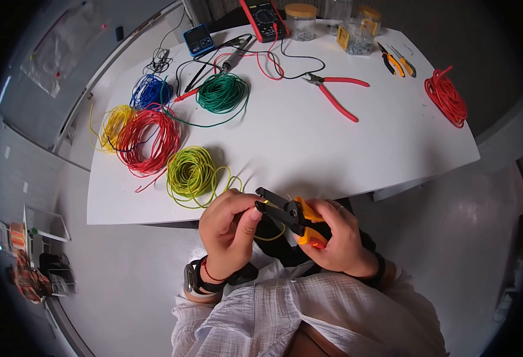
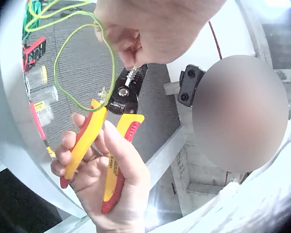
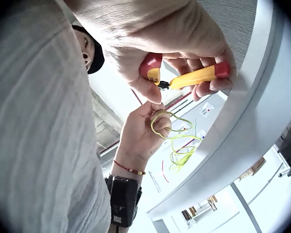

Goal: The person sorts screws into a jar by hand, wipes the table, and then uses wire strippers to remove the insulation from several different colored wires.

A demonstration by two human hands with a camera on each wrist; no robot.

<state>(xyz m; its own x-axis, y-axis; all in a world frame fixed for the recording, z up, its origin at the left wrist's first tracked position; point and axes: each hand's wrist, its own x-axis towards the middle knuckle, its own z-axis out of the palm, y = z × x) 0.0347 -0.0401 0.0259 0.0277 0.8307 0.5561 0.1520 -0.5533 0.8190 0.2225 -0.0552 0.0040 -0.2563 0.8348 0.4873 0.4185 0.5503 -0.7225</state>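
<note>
My right hand (image 1: 342, 238) grips a wire stripper (image 1: 295, 215) with yellow and red handles and black jaws, held in front of the table's near edge. In the left wrist view its handles stand spread apart. Close by the jaw tips, my left hand (image 1: 228, 229) pinches a yellow-green wire (image 2: 113, 60) between thumb and index finger. The wire makes a loose loop beside the tool and runs back towards the yellow-green coil (image 1: 184, 169) on the table. My left fingers hide the wire's end.
Red (image 1: 127, 140), yellow (image 1: 115, 128), blue (image 1: 151, 92) and green (image 1: 222, 92) wire coils lie on the left of the table. Red-handled cutters (image 1: 339, 101) lie farther back, with a multimeter (image 1: 264, 21) and jars (image 1: 301, 27) behind. A red cable bundle (image 1: 446, 98) is at right.
</note>
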